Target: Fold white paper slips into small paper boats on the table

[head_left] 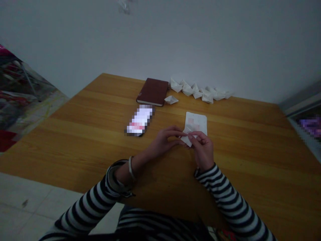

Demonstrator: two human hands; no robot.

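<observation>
Between my two hands is a small piece of folded white paper [187,140], held above the table. My left hand [168,140] pinches its left side with thumb and fingers. On the right side, my right hand [203,149] grips the same paper, its thumb and forefinger pressed together. Just beyond the hands lies a flat white pad or packet [200,121] with pinkish marks, partly covered by the paper and fingers. The exact folds under my fingertips are too small to make out.
Folded white paper boats [187,88] stand in a row along the wall, with a single paper boat [171,99] nearer. Left of them lies a brown notebook [154,91]. A phone [140,120] with a lit, blurred screen rests on the wooden table [87,134].
</observation>
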